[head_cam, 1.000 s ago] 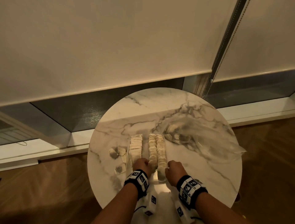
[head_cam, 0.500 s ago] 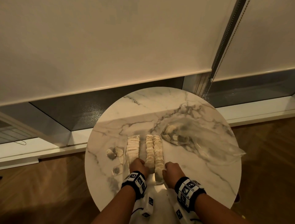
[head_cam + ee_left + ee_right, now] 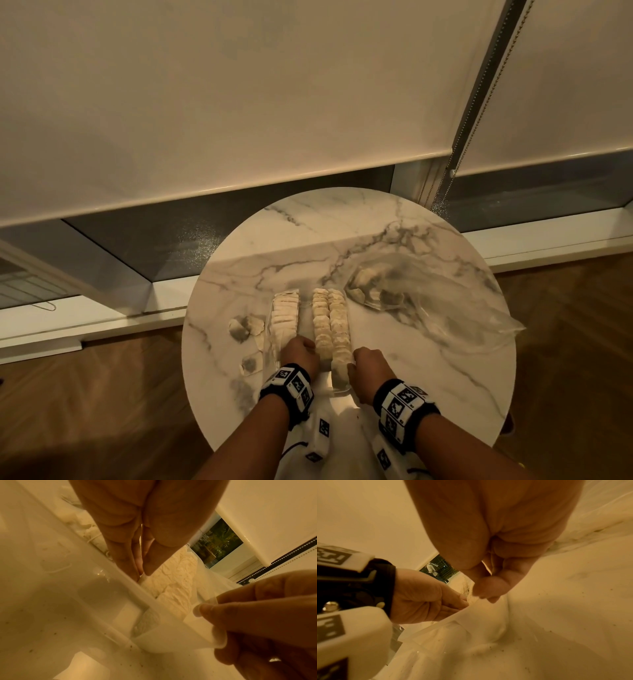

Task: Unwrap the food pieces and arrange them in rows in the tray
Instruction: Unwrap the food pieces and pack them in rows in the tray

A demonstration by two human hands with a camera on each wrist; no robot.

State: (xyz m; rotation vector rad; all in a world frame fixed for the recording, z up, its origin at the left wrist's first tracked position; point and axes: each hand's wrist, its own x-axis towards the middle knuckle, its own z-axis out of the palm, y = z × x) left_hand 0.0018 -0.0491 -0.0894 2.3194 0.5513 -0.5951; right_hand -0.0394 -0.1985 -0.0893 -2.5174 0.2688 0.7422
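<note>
A clear plastic tray (image 3: 339, 390) lies on the round marble table (image 3: 428, 370) and holds pale food pieces in rows: one row (image 3: 284, 311) on the left and two touching rows (image 3: 330, 318) on the right. My left hand (image 3: 301, 347) reaches down into the near end of the gap between them. In the left wrist view its fingertips (image 3: 142, 572) close together on a food piece (image 3: 175, 582) at the row's end. My right hand (image 3: 358, 365) pinches the tray's near right rim (image 3: 197, 622) between thumb and fingers.
A crumpled clear bag (image 3: 428, 301) with a few pieces inside lies on the table right of the tray. Loose empty wrappers (image 3: 245, 329) sit left of it. The table stands against a low window sill with blinds; wooden floor lies on both sides.
Both hands stay at the tray's near end with the same holds. The view has shifted slightly; the rows look unchanged.
</note>
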